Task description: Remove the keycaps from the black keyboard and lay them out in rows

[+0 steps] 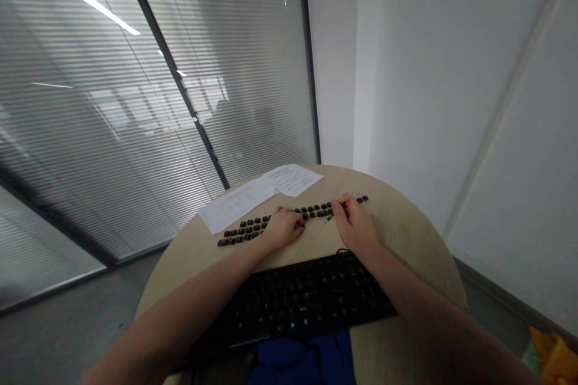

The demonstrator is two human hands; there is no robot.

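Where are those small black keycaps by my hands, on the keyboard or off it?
Off it: the keycaps lie in rows on the table, beyond the keyboard, where the left hand and right hand rest.

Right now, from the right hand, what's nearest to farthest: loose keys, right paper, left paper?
1. Loose keys: touching the right hand at its fingertips.
2. Right paper: just behind the keys.
3. Left paper: farther left, beyond the left hand.

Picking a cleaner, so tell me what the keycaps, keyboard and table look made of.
The keycaps: likely moulded plastic, matte black; small uniform blocks, dull sheen. The keyboard: probably matte black plastic too, faint highlights. The table: pale wood-look top, smooth, perhaps laminate; grain too faint to tell.
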